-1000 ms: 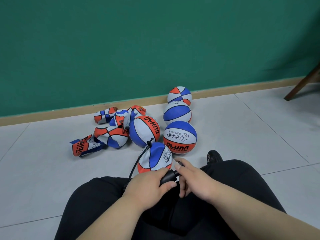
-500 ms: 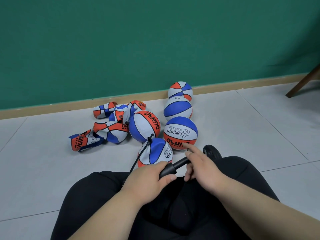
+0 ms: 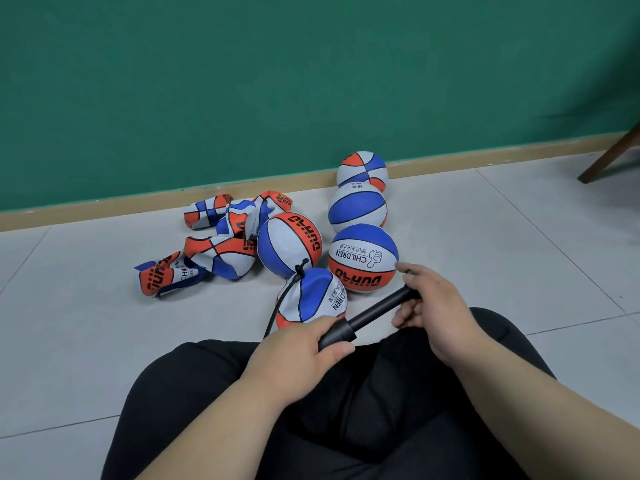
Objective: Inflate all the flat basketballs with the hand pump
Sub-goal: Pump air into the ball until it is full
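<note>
Fingers [image 3: 403,318] grip pump [image 3: 374,311] (hose [image 3: 280,303] plugged into ball [image 3: 320,289])

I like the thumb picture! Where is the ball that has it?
In the head view, the ball with the thumb picture sits on the floor, just beyond the right hand and right of the ball on the pump hose.

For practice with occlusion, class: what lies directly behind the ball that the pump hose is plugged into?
Two inflated balls: a blue-and-white ball behind left, the CHILDREN ball behind right. The hosed ball covers the first one's bottom edge; whether they touch is hidden.
</note>
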